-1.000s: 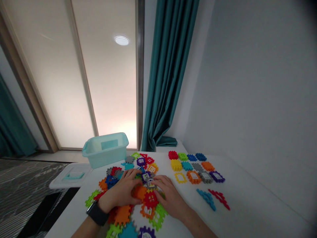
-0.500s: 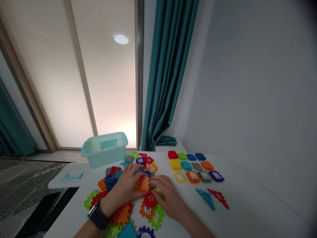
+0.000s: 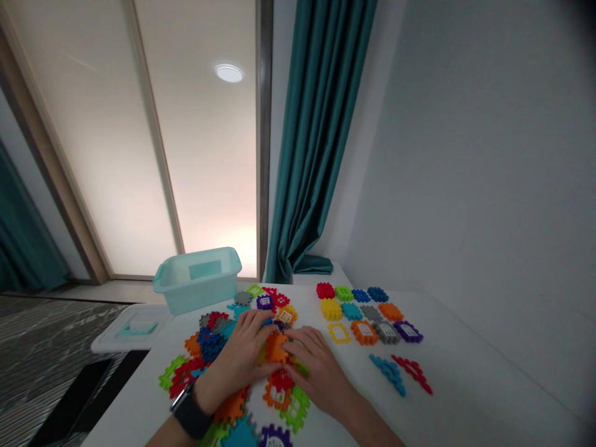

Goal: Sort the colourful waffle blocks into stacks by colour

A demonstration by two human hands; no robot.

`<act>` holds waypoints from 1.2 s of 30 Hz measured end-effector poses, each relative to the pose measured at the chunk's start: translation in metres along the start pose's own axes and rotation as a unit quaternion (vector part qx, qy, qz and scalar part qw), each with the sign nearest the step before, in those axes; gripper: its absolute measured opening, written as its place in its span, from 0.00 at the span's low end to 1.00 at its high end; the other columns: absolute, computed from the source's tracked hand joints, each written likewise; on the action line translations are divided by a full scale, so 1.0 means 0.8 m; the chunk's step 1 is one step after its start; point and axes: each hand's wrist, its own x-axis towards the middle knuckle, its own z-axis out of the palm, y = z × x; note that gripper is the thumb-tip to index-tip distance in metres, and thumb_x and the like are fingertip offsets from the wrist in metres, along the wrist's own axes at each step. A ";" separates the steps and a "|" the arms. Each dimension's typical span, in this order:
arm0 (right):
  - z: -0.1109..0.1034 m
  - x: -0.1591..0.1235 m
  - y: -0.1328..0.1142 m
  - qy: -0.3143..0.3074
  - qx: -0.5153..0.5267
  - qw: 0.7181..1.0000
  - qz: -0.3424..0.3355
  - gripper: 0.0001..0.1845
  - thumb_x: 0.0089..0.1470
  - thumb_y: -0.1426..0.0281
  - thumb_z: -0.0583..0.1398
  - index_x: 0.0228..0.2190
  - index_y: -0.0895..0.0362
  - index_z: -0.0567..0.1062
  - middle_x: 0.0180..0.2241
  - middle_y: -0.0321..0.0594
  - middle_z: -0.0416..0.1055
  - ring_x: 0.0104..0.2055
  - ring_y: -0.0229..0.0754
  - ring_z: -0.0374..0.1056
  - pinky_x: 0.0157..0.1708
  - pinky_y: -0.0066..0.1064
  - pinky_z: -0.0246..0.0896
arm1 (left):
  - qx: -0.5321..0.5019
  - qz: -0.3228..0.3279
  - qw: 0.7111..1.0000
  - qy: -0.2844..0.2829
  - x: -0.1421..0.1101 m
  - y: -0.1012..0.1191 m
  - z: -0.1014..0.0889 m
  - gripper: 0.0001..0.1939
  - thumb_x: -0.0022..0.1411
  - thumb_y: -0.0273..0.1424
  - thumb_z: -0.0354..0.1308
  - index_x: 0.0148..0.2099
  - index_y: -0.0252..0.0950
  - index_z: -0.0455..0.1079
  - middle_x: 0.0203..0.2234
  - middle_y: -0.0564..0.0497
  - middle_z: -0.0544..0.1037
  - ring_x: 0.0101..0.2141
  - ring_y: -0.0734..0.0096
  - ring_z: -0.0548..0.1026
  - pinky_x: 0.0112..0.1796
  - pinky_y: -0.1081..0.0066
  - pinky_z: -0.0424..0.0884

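Observation:
A heap of colourful interlocking plastic tiles (image 3: 218, 329) lies on the white table (image 3: 456, 385). My left hand (image 3: 237, 363), with a black watch on the wrist, is closed on an orange tile (image 3: 277, 347) raised slightly above the heap. My right hand (image 3: 316, 366) rests just to its right, fingers curled over the pile and touching the same orange tile. Red (image 3: 280, 379) and green (image 3: 297, 406) tiles lie below my hands.
Sorted tiles (image 3: 367, 313) lie in rows at the right, with a blue strip (image 3: 388, 372) and a red strip (image 3: 413, 371) nearer me. A pale teal bin (image 3: 198, 279) stands at the back left, its lid (image 3: 133, 328) beside it. A wall and teal curtain (image 3: 316, 143) stand behind.
My left hand lifted the orange tile from the heap and tilted it up. My right hand shifted slightly towards it. Both stay over the pile.

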 end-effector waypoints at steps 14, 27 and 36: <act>-0.007 0.001 0.011 0.065 -0.022 0.998 -0.015 0.18 0.53 0.78 0.59 0.45 0.51 0.71 0.48 0.44 0.75 0.50 0.49 0.71 0.56 0.53 0.63 | -0.014 -0.002 1.000 0.014 -0.006 -0.024 -0.001 0.29 0.49 0.29 0.75 0.53 0.40 0.70 0.55 0.42 0.70 0.55 0.47 0.68 0.55 0.47 0.67; -0.008 -0.003 0.021 0.079 -0.053 0.995 -0.031 0.13 0.62 0.76 0.57 0.46 0.51 0.73 0.52 0.46 0.74 0.53 0.50 0.70 0.55 0.51 0.66 | -0.146 -0.048 0.988 0.022 -0.006 -0.022 0.001 0.15 0.61 0.32 0.67 0.50 0.41 0.71 0.55 0.44 0.68 0.57 0.53 0.68 0.57 0.54 0.67; -0.005 0.002 0.014 0.137 0.102 0.984 0.051 0.08 0.65 0.70 0.56 0.39 0.52 0.76 0.38 0.41 0.78 0.44 0.46 0.73 0.49 0.43 0.70 | -0.201 -0.060 0.978 0.016 -0.003 -0.010 -0.005 0.13 0.66 0.35 0.61 0.52 0.41 0.70 0.51 0.45 0.72 0.52 0.57 0.71 0.54 0.57 0.70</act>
